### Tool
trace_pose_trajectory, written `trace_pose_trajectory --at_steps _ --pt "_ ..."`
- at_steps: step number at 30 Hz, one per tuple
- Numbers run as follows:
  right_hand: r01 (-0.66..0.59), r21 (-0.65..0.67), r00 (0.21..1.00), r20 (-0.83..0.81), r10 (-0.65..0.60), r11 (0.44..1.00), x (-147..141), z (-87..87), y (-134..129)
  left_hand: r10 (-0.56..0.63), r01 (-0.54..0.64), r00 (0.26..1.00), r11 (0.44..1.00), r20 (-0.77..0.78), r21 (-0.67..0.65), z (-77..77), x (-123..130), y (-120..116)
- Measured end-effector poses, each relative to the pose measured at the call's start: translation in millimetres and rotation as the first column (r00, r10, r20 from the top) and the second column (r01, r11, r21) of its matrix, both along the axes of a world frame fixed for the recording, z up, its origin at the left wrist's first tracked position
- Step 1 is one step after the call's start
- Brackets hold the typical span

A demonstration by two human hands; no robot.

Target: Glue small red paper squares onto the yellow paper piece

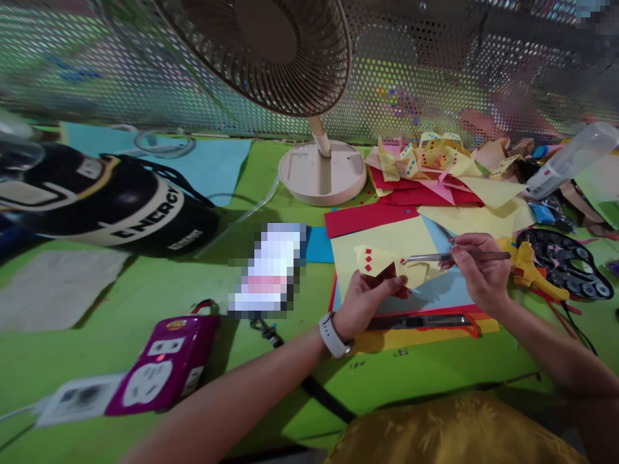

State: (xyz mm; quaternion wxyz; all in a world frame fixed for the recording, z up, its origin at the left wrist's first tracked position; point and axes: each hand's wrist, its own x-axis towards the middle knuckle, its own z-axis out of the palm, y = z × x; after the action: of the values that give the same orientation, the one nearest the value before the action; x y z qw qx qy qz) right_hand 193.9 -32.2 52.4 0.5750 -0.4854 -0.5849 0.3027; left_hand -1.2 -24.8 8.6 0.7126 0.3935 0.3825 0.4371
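My left hand (374,298), with a white watch on its wrist, pinches a folded piece of yellow paper (380,259) marked with small red diamonds. Closed around a pair of metal tweezers (483,256) is my right hand (481,270). The tips of the tweezers meet a red diamond on the paper's right part. A second thin grey pointed thing shows by my right fingers; I cannot tell what it is. Beneath both hands lie sheets of pale yellow and light blue paper (454,293). A utility knife (430,321) lies just in front of them.
A fan (323,174) stands at the back. Crumpled paper scraps (438,158) and a clear bottle (570,161) are behind on the right. A yellow glue gun (532,270) and black palette (565,261) lie right. Leftward are a phone (271,267), purple power strip (167,361) and black bottle (145,206).
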Motion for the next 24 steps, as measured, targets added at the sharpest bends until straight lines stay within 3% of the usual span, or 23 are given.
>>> trace_pose_trajectory --at_steps 18,24 --pt "0.017 -0.02 0.999 -0.027 -0.017 1.0 1 1.8 1 -0.002 0.002 0.999 1.0 -0.037 0.006 1.9 0 -1" --pt "-0.004 -0.104 0.972 -0.235 -0.021 0.995 4 -2.9 11 -0.031 0.031 0.999 0.999 -0.02 0.011 0.3 0 -1"
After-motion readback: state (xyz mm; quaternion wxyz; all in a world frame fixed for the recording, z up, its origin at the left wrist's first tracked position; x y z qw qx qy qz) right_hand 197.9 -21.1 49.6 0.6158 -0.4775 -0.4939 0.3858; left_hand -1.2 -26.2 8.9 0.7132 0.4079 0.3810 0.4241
